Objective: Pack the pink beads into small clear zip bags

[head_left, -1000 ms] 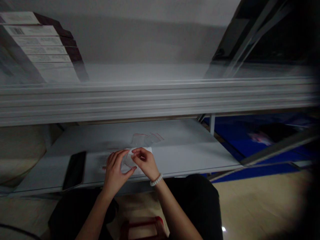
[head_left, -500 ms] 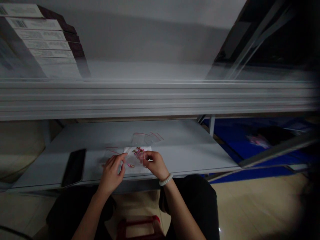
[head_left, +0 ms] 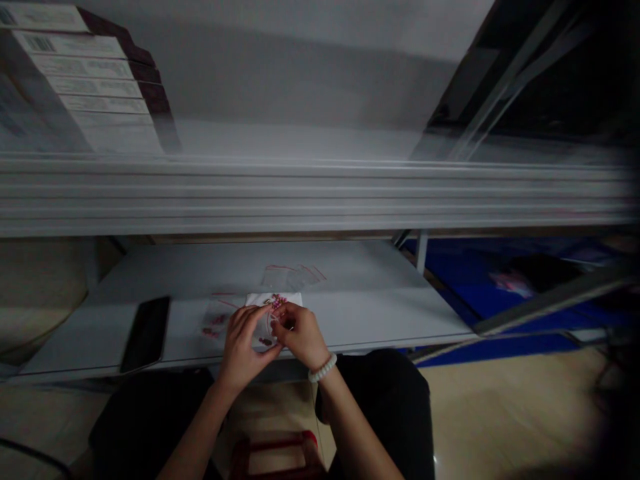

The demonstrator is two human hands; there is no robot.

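Note:
A small clear zip bag (head_left: 261,329) with a few dark pink pieces low in it is between my hands, above a white sheet (head_left: 253,299). My left hand (head_left: 245,347) curves round its left side, thumb and fingertips at the bag's edges. At the bag's upper right, my right hand (head_left: 303,335), with a pale bead bracelet (head_left: 323,368) on the wrist, has thumb and finger pinched on the plastic. Small pink beads (head_left: 278,300) lie on the sheet just beyond my fingers. A filled bag of pink pieces (head_left: 215,325) rests left of my left hand.
Several flat clear zip bags (head_left: 293,275) with red strips lie behind the sheet on the grey table (head_left: 370,300). A black tablet or phone (head_left: 146,335) lies at the left. A raised ledge (head_left: 320,200) crosses behind, with stacked boxes (head_left: 95,87) above. A red stool (head_left: 273,460) shows below.
My left hand has moved right and closed in on the small bag, uncovering the filled bag at left. My right hand has shifted slightly left, so both hands now meet at the bag.

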